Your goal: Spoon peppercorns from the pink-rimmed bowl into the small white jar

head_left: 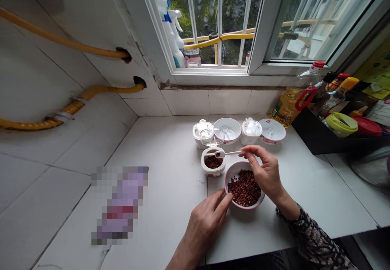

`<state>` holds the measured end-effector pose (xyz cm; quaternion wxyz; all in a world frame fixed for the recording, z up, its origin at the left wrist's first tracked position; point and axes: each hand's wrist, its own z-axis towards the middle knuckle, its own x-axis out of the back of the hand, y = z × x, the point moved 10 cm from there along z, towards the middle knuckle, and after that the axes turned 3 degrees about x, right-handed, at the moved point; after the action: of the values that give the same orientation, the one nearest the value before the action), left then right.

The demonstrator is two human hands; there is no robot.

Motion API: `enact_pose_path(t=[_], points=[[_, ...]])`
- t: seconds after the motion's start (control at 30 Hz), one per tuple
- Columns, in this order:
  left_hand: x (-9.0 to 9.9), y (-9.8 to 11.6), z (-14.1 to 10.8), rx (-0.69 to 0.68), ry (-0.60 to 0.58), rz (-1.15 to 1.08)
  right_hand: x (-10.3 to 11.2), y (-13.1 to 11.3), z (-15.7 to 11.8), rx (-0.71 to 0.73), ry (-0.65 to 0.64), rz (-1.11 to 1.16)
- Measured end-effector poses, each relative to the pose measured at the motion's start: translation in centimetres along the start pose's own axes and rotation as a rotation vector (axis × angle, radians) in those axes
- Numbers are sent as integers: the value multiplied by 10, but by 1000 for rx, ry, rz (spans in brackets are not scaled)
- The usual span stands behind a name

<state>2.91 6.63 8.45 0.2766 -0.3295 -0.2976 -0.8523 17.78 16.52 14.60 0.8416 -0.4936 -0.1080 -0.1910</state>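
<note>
The right hand hides part of the bowl; left of the bowl, a purplish thing is blurred; far right, a round thing is cut off.

a black sleeve covers the right forearm, printed all over with pale grey and off-white swirls like leaves or flowers. its cloth is loose and creased where it crosses the front edge of the table, and its cuff ends just above the wrist. the left hand and right hand are bare, as is the left forearm.
</note>
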Motion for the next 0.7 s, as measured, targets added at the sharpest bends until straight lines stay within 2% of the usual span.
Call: enact_pose_path(t=[0.13,0.2,0.33,0.4,0.5,0.6,0.7], points=[[0,0,0,-2,0,11,-24,-43,-12,440,-144,-242],[0,0,0,-2,-2,14,-23,-53,-17,545,-159,-290],[0,0,0,-2,-2,3,4,-49,-9,482,-59,-332],[0,1,0,-4,-3,1,11,-41,-6,450,-77,-352],[0,1,0,-4,-5,4,8,-28,-8,457,-172,-397],[1,1,1,-3,-2,-1,-5,-14,-13,449,-270,-447],[1,1,2,2,-4,-8,-17,-8,-18,419,-337,-403]])
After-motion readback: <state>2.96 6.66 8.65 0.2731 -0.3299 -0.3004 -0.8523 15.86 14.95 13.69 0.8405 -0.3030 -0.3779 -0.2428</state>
